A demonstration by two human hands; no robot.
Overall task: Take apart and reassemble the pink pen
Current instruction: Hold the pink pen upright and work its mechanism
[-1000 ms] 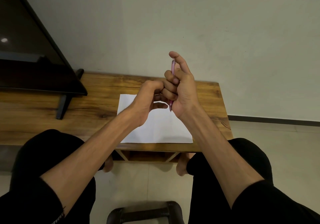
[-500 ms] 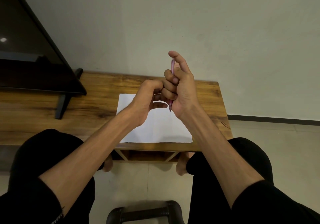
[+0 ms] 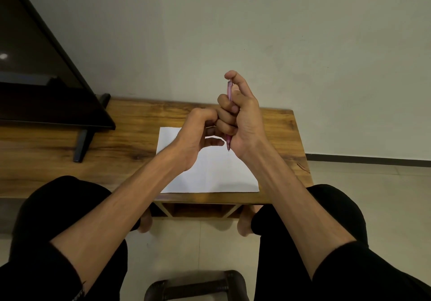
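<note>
Wooden tabletop point(image 3: 268, 123) against pale wall, white sheet point(image 3: 210, 175), pink pen point(image 3: 229, 91) upright, slim, translucent, right hand point(image 3: 242, 119) gripping it, left hand point(image 3: 198, 133) curled, contents unclear

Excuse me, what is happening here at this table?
A seated person holds a pink pen upright above a white sheet of paper on a wooden table. The right hand grips the pen in a fist, thumb on its top end, tip pointing down. The left hand is curled beside it, touching the right fingers. The pen looks in one piece.
</note>
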